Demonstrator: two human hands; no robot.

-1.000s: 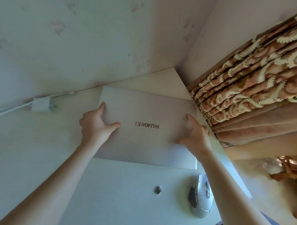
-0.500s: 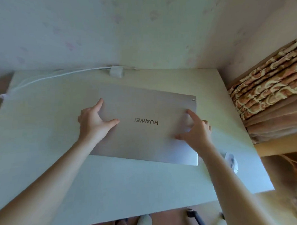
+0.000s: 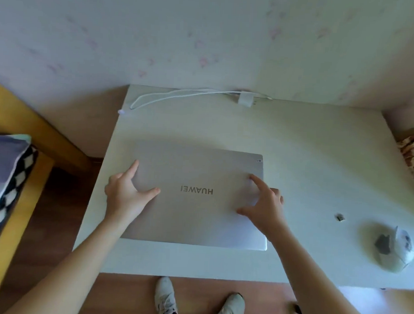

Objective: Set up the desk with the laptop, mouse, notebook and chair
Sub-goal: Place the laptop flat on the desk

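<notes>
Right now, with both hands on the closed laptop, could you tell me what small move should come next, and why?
Probably lift the lid. The laptop lies flat and closed on the desk, logo upside down to the wearer, so its opening edge likely faces them. The left hand and right hand rest on it with spread fingers. The mouse already sits to its right.

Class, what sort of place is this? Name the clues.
Probably a bedroom or home study corner: a desk against a wallpapered wall, with a closed laptop, a mouse and a charger.
</notes>
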